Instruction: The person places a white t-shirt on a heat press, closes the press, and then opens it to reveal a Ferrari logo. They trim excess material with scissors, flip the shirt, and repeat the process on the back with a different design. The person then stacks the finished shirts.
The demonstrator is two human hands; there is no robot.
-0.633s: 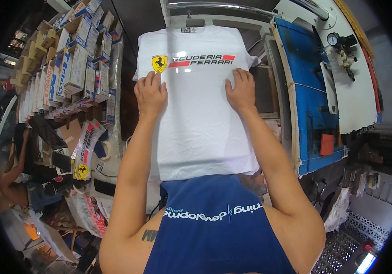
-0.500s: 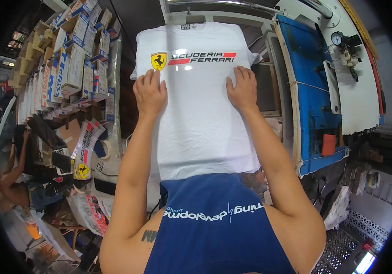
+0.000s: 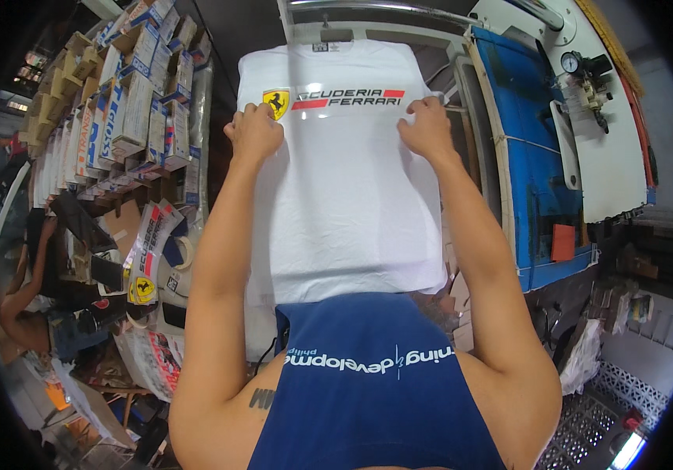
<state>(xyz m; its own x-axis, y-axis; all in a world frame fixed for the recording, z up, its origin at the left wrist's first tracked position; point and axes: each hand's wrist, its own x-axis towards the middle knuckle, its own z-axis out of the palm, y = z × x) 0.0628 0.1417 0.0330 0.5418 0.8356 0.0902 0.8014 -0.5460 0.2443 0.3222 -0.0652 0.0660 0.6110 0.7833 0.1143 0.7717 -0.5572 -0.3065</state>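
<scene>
A white T-shirt (image 3: pixel 344 204) lies spread out before me, its collar at the far end and its hem near my body. Across its chest lies a clear, shiny transfer film (image 3: pixel 348 99) with a yellow shield emblem and red and black lettering. My left hand (image 3: pixel 255 135) rests at the film's left end, with bent fingertips touching beside the shield and the thumb apart. At the opposite end, my right hand (image 3: pixel 428 131) has its fingers bent and its thumb apart from them, near the film's edge. The fingertips' contact there is partly hidden.
Stacked cardboard boxes (image 3: pixel 121 102) rise at the left. Below them are more printed transfers (image 3: pixel 148 247) and a tape roll (image 3: pixel 184 252). To the right are a blue wood-framed screen (image 3: pixel 536 172) and a machine with a pressure gauge (image 3: pixel 571 63). Another person's arm (image 3: pixel 27 286) shows far left.
Both hands have moved slightly farther up the shirt to the film's ends. Their fingers, flatter before, are now bent. The shirt's shoulders and sleeves have shifted a little.
</scene>
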